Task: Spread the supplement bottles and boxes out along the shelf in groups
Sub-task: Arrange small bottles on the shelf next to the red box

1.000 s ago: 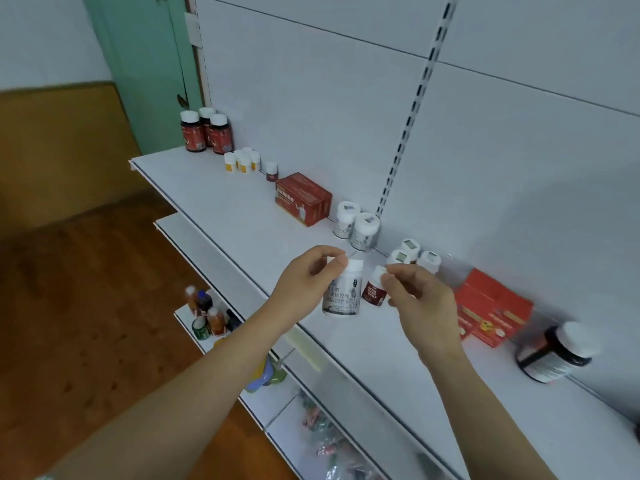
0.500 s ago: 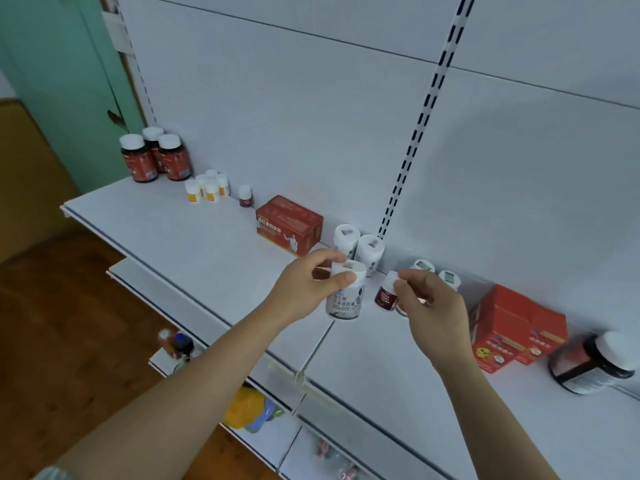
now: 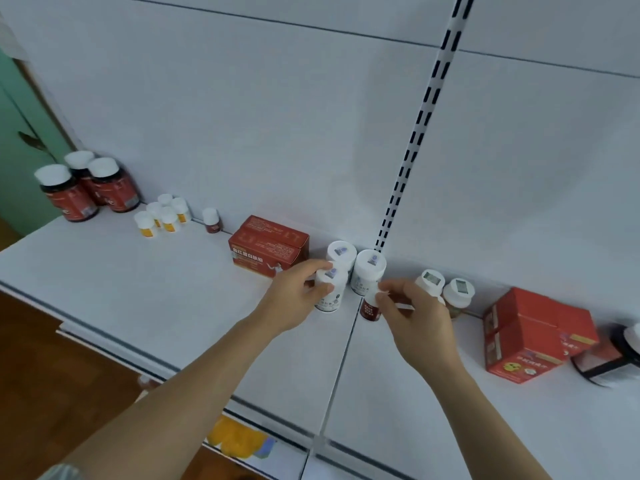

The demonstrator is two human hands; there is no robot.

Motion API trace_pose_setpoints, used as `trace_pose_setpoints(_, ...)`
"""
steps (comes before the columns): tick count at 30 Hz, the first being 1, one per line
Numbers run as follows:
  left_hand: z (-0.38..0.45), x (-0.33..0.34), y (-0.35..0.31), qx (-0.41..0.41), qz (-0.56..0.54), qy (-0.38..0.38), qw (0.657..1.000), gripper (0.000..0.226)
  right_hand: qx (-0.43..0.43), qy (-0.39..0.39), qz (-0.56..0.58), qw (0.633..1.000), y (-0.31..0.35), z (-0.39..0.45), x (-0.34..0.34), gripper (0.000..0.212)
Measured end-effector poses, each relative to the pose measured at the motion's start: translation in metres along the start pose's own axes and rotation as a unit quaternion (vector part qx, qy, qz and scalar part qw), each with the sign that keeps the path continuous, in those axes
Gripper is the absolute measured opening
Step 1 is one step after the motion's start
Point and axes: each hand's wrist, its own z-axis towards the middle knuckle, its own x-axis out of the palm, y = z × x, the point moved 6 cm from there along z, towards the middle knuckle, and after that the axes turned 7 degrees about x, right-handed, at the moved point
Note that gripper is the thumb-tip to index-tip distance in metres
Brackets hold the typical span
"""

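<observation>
White shelf [image 3: 145,299] w/ white slotted back panel, stock already sorted by kind along it. Far left: three big red-label bottles [image 3: 86,188], then small yellow-label bottles [image 3: 162,216], then a red box [image 3: 268,245]. Left hand [image 3: 294,299] curls round a white bottle [image 3: 329,289], set just in front of two matching white-cap bottles [image 3: 356,265], prob. so the three make one group. Right hand [image 3: 412,310] pinches a small dark-red bottle [image 3: 370,308] by its top, just beside that cluster; can't tell if it's resting on the shelf. It looks like the lone small bottle [image 3: 211,220] near the yellow ones, so prob. belongs there. Right: more red boxes [image 3: 526,337].
</observation>
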Motion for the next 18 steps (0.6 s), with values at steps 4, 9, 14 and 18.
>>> trace_pose_setpoints(4, 0.002, 0.003, 0.003, 0.096, 0.047, 0.05, 0.993, 0.037, 0.026, -0.033, 0.005, 0.999, 0.004, -0.005, 0.013, 0.013)
trace_pose_setpoints(9, 0.005, -0.001, 0.01, 0.149, 0.061, 0.074, 0.984, 0.042, 0.047, -0.081, 0.001, 0.996, 0.013, -0.018, 0.03, 0.014)
trace_pose_setpoints(14, 0.005, -0.001, 0.008, 0.186, 0.062, 0.071, 0.978, 0.038, 0.053, -0.111, -0.021, 0.992, 0.019, -0.039, 0.037, 0.012)
trace_pose_setpoints(18, 0.006, -0.001, 0.005, 0.195, 0.074, 0.076, 0.975, 0.039, 0.039, -0.131, -0.042, 0.99, 0.024, -0.049, 0.034, 0.012)
